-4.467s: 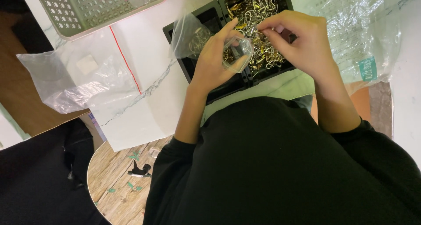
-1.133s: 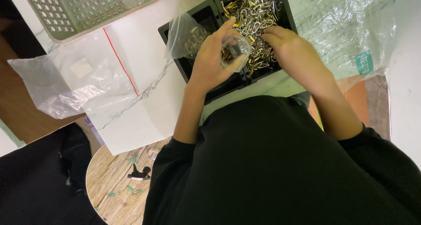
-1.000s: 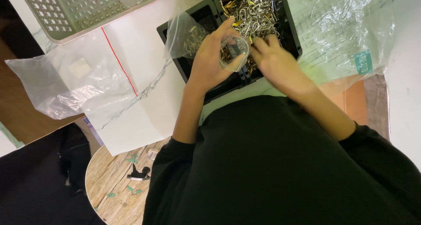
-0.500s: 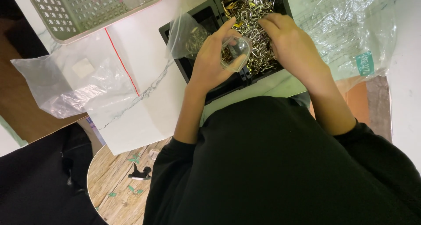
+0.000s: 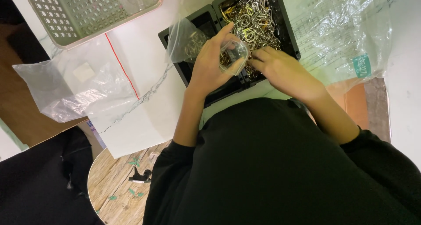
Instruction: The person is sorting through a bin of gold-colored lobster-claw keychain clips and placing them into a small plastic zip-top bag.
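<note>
- Black upper garment (image 5: pixel 280 172) of the person, filling the near field from 4 to 7 o'clock.
- Round wooden stool top (image 5: pixel 120 185) at 8 o'clock, a small black clip (image 5: pixel 139 177) lying on it.
- Left hand (image 5: pixel 209 62), just above centre: fingers closed around a small clear plastic bag (image 5: pixel 233 57), thumb raised along its upper edge; metal pieces show inside the bag.
- Right hand (image 5: pixel 285 71), at 1 o'clock of centre: palm down, fingers curled, fingertips at the bag's mouth and resting on the tray contents; whether it pinches a piece cannot be told.
- Black compartment tray (image 5: pixel 287 29) at 12 o'clock on the white table (image 5: pixel 144 54), under both hands; right compartment heaped with silver and gold metal clasps (image 5: pixel 252 18).
- Clear zip bag with red seal line (image 5: pixel 79 86) at 9 o'clock, flat on the table.
- Crumpled clear plastic sheet (image 5: pixel 346 36) at 2 o'clock, beside the tray.
- Perforated pale basket (image 5: pixel 83 10) at 11 o'clock, farthest.
</note>
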